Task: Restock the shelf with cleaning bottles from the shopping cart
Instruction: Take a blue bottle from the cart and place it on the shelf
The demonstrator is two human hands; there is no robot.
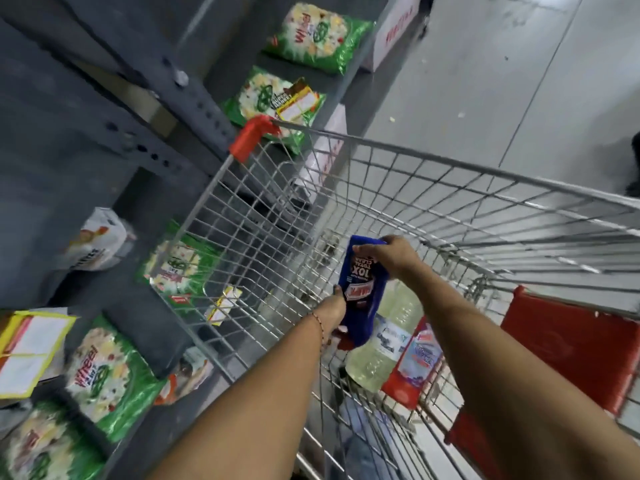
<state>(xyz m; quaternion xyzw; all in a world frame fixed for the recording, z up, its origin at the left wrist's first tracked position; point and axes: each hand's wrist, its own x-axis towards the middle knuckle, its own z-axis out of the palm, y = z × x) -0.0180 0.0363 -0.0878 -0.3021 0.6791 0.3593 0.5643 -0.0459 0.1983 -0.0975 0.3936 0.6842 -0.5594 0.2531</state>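
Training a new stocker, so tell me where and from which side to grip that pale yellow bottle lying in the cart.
Grip the pale yellow bottle around its midsection, coming from above. It lies on its side on the cart floor, partly under the blue bottle both hands hold, with a red pouch against its right.

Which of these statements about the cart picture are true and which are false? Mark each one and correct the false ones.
1. Both hands hold the blue bottle. True.
2. The cart holds only that bottle. False: a pale yellow bottle and a red pack lie in it too.
3. Green bags lie on the shelf. True.
4. The right hand grips the cart's rim. False: it holds the blue bottle's far end; the left hand holds the near end.
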